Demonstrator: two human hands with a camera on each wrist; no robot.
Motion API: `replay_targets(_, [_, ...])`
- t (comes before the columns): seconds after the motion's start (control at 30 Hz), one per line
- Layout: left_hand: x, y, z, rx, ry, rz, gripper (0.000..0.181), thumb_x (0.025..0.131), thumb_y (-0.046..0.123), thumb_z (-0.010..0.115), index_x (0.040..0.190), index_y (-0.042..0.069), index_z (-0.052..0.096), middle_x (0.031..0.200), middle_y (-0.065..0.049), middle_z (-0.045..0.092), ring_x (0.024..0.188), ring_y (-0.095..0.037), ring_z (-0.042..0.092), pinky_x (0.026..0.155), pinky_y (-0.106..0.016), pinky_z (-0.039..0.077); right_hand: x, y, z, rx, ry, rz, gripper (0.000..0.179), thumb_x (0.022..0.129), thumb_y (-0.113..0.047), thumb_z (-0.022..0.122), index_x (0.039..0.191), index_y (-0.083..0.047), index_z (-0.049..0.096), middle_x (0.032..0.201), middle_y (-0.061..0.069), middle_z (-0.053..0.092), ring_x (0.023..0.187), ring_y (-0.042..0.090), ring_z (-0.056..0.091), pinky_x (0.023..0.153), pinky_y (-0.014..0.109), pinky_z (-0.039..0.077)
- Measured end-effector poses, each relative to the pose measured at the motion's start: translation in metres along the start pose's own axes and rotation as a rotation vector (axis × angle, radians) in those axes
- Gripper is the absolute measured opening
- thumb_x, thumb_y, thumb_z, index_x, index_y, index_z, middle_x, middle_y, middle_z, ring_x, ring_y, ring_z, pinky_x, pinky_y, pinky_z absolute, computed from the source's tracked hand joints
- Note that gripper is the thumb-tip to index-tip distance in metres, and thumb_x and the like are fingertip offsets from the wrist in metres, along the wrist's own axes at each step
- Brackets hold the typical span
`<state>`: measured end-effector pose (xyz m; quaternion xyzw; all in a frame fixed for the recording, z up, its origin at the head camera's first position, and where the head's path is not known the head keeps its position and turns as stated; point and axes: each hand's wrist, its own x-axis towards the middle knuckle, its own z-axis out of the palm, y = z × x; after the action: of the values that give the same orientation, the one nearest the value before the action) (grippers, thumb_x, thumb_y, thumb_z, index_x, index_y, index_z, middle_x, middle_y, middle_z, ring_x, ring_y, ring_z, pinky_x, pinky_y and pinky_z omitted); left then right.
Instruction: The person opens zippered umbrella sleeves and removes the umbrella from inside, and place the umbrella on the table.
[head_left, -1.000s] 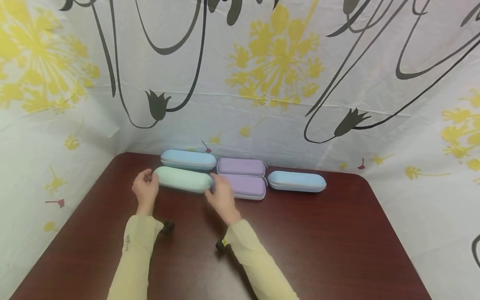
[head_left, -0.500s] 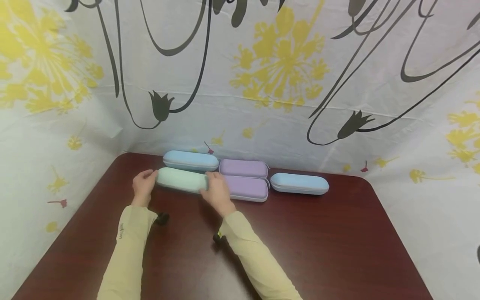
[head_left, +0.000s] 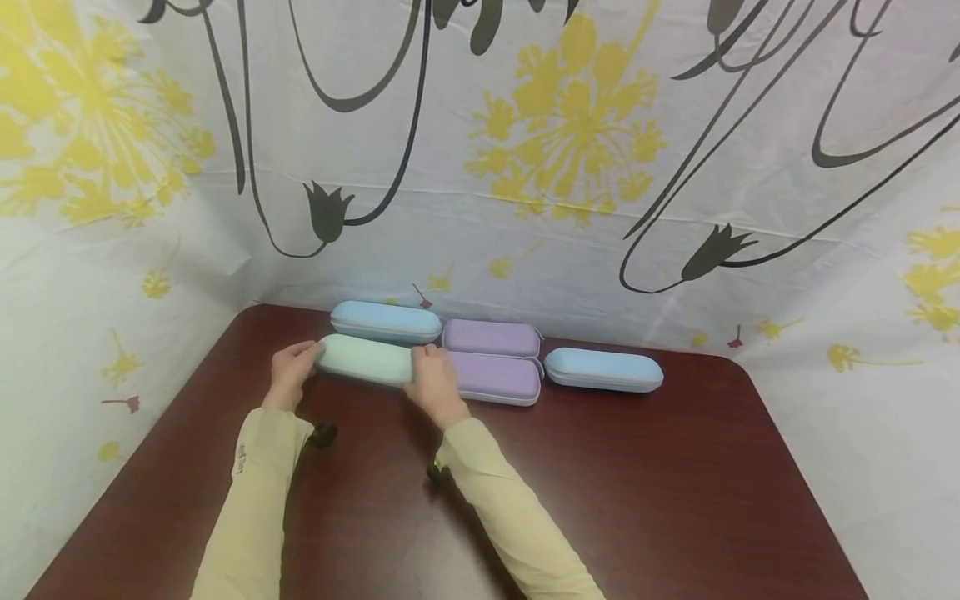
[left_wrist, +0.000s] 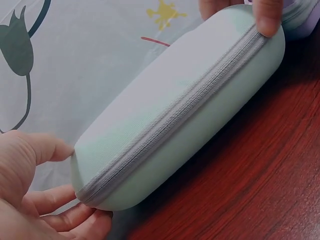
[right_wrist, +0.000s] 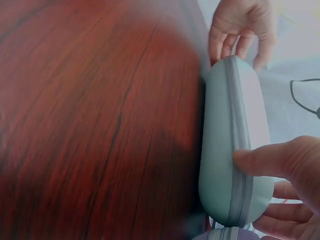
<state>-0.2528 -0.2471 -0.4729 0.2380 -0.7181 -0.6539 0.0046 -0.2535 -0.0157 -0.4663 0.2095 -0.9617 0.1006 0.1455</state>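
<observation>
A mint-green zippered glasses case lies lengthwise in the front row at the left of the table, its grey zipper facing forward. My left hand holds its left end; in the left wrist view the fingers and thumb sit round that rounded tip. Toward the other end, my right hand grips the case, thumb across the zipper and fingers behind, partly hidden. Directly right of it is a lilac glasses case, partly covered by my right hand. A light blue case sits just behind the mint one.
Behind the front lilac case lies another lilac case with a small strap. Farther right sits a second light blue case. A patterned white cloth hangs along the back and sides of the dark red-brown table.
My left hand has closed in on the left end of the mint case. My right hand has moved slightly left, from the gap between cases onto the mint case. The view shifts a little.
</observation>
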Motion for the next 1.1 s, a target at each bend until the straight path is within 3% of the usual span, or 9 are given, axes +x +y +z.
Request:
replay_targets(0.17, [-0.003,0.0,-0.004,0.03,-0.051,0.004,0.066,0.09,0.031,0.06,0.14,-0.004,0.036,0.141,-0.02,0.037,0.124,-0.03,0.041,0.105,-0.04,0.033,0.001,-0.002,-0.001,-0.064,0.004,-0.047,0.046,0.065,-0.027,0.083,0.098,-0.004,0.061,0.091,0.008,0.059,0.084,0.024,0.058,0.078,0.034,0.047])
replay_targets(0.33, [-0.001,-0.001,-0.006,0.035,-0.063,-0.003,0.068,0.088,0.029,0.063,0.14,-0.004,0.035,0.142,-0.021,0.036,0.124,-0.03,0.042,0.105,-0.039,0.034,0.001,-0.006,-0.003,-0.103,-0.017,-0.059,0.039,0.065,-0.02,0.078,0.095,-0.003,0.061,0.09,0.009,0.056,0.083,0.024,0.055,0.074,0.034,0.047])
replay_targets(0.6, [-0.002,0.0,-0.009,0.022,-0.083,-0.017,0.07,0.088,0.028,0.063,0.142,-0.003,0.032,0.145,-0.021,0.032,0.128,-0.03,0.038,0.107,-0.039,0.031,0.003,-0.012,-0.005,-0.079,-0.055,-0.05,0.039,0.065,-0.013,0.077,0.096,-0.001,0.056,0.089,0.01,0.057,0.081,0.025,0.056,0.071,0.033,0.048])
replay_targets(0.9, [-0.008,-0.004,-0.012,0.046,-0.082,-0.029,0.072,0.087,0.032,0.065,0.142,-0.003,0.033,0.145,-0.02,0.032,0.127,-0.031,0.039,0.106,-0.04,0.032,0.001,-0.012,-0.001,-0.073,-0.118,-0.064,0.052,0.059,-0.02,0.082,0.099,-0.002,0.054,0.089,0.008,0.059,0.081,0.023,0.055,0.074,0.031,0.047])
replay_targets(1.1, [-0.018,-0.011,-0.022,0.058,-0.1,-0.032,0.076,0.087,0.035,0.064,0.143,-0.002,0.03,0.146,-0.02,0.03,0.128,-0.033,0.038,0.108,-0.041,0.029,-0.006,-0.016,0.001,-0.072,-0.126,-0.091,0.056,0.057,-0.023,0.082,0.1,-0.002,0.053,0.09,0.008,0.059,0.081,0.022,0.054,0.074,0.031,0.047])
